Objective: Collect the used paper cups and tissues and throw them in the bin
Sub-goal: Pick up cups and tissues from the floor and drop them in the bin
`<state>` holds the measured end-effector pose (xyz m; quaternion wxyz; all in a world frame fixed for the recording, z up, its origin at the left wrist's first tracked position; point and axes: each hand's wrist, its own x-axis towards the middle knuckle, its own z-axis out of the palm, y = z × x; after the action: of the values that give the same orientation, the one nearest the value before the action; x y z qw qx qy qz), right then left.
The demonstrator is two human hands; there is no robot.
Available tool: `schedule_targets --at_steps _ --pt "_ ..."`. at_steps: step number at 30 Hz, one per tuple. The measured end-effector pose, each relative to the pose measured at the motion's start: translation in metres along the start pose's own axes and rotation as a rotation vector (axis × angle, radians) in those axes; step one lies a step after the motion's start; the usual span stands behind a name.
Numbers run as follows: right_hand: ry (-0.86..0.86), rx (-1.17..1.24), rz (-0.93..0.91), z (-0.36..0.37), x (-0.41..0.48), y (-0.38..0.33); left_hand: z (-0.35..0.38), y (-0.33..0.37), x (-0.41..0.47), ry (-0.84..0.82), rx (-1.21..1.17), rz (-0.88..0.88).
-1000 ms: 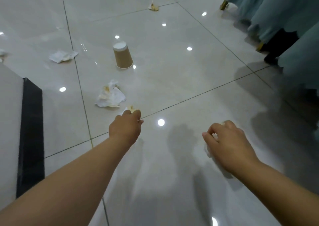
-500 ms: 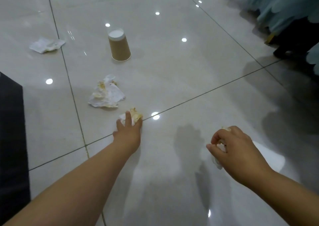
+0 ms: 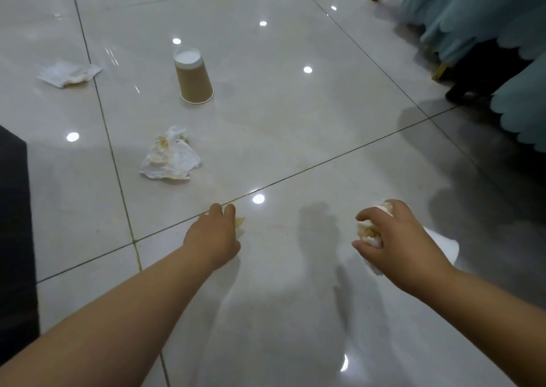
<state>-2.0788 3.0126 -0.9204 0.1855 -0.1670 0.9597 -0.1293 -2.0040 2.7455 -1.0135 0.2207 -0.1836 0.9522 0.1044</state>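
Brown-stained tissue (image 3: 240,224) barely visible beneath left hand (image 3: 214,236), fingers (image 3: 217,209) curled round it on floor (image 3: 295,120); right hand (image 3: 396,236) gripping tissue wad (image 3: 367,231), white cup (image 3: 443,246) half-hidden behind; upturned brown cup (image 3: 195,80) well beyond.

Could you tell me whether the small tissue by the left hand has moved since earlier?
Yes. The left hand has pulled the small tissue toward the person, across the tile joint to its near side.

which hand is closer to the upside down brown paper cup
Left. The left hand, gripping a small tissue, sits almost straight below the brown cup in the view; the right hand, holding a tissue wad, is farther off to the cup's right.
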Motion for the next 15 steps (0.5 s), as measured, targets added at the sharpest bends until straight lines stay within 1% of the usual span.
schedule_targets --at_steps 2,7,12,15 --pt "-0.030 -0.027 -0.023 -0.005 0.008 -0.004 -0.009 -0.001 -0.008 0.016 0.025 0.023" --pt "-0.072 -0.104 -0.153 -0.016 0.032 -0.028 -0.043 -0.013 -0.024 0.086 -0.063 -0.008" --pt "-0.017 0.024 -0.271 -0.032 0.043 -0.042 -0.077 -0.014 -0.027 0.220 -0.007 -0.029" --pt "-0.006 0.092 -0.331 -0.046 0.040 -0.032 -0.093 0.001 -0.022 0.215 0.003 -0.049"
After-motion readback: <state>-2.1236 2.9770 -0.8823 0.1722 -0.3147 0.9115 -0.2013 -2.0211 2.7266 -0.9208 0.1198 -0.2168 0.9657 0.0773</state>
